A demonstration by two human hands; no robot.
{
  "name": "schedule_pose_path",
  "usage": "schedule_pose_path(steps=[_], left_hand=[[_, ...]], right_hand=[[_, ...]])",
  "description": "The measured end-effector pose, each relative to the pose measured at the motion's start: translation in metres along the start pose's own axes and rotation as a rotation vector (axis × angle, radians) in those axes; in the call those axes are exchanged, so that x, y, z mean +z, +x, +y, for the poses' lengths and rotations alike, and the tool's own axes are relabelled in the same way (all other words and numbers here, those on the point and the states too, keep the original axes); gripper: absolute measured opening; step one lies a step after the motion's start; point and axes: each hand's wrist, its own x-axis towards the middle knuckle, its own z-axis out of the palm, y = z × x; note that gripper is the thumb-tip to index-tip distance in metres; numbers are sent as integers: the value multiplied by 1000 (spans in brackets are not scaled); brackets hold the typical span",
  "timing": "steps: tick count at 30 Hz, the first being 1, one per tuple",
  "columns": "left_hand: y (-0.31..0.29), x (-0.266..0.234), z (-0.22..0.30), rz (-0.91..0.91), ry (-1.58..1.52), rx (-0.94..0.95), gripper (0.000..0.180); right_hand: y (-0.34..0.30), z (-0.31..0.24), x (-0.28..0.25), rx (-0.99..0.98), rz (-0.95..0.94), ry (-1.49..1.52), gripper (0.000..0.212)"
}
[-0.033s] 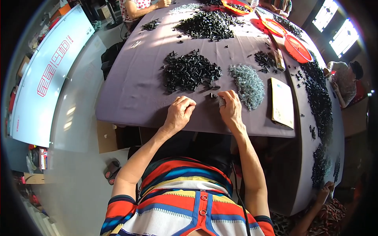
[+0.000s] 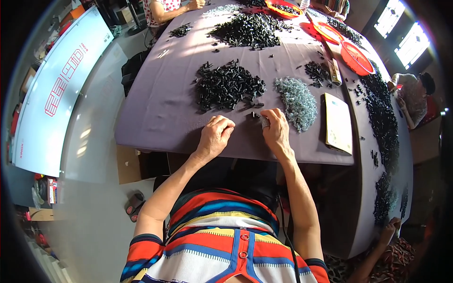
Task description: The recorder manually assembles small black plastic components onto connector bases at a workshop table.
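Note:
My left hand (image 2: 215, 137) is closed at the near edge of the table, thumb and fingers pressed together; anything in them is hidden. My right hand (image 2: 276, 131) is curled too, with a small pale, see-through bit showing at its fingertips, too small to name. Just beyond both hands lies a heap of small black plastic pieces (image 2: 229, 86), a few of them loose beside my right fingertips. Next to my right hand spreads a pile of small clear bluish pieces (image 2: 298, 101).
A flat cream box (image 2: 338, 123) lies right of the clear pile. Farther off are a larger black heap (image 2: 250, 29) and red baskets (image 2: 356, 59). Black pieces line the right-hand table (image 2: 383, 118). Other people sit around the tables. A white board (image 2: 61, 89) stands at the left.

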Motion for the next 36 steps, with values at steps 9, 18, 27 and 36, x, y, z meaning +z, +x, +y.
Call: schedule_pose_path(steps=[9,18,27,36], left_hand=[[0,0,4,3,40,26,10],[-2,0,1,-2,57,25,9],[-2,2,0,4,50,27,10],[-1,0,3,-8,73,42,11]], right_hand=[[6,-5,15,31,-58,-83,27],[5,-4,12,12,-95,-41,27],[5,3,15,39,-125,-26,20],[12,-22,27,68,-10,-212,17]])
